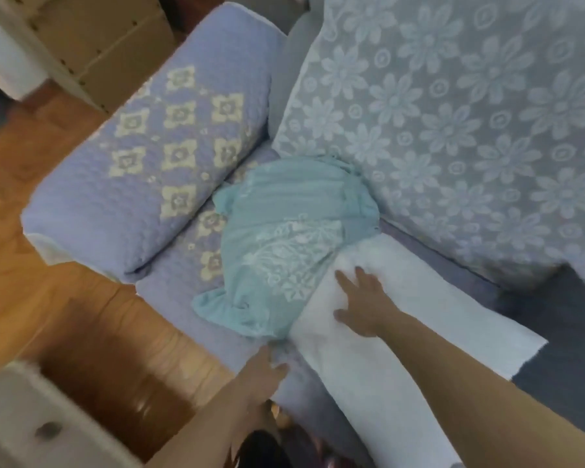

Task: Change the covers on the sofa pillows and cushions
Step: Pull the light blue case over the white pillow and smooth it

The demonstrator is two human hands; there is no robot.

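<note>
A white pillow insert [379, 339] lies on the sofa seat, its far end inside a bunched teal cover with white embroidery [284, 238]. My right hand [362, 298] rests flat on the bare white part, fingers spread, just below the cover's open edge. My left hand [264, 369] is at the cover's lower edge by the seat front; its fingertips are hidden in the fabric, so its grip is unclear. The picture is blurred.
A lilac quilted armrest with cream flower squares [156, 153] is on the left. A large pale-blue floral cushion [453, 123] leans at the back right. Wooden floor [48, 258] and a white drawer unit [31, 427] lie to the left.
</note>
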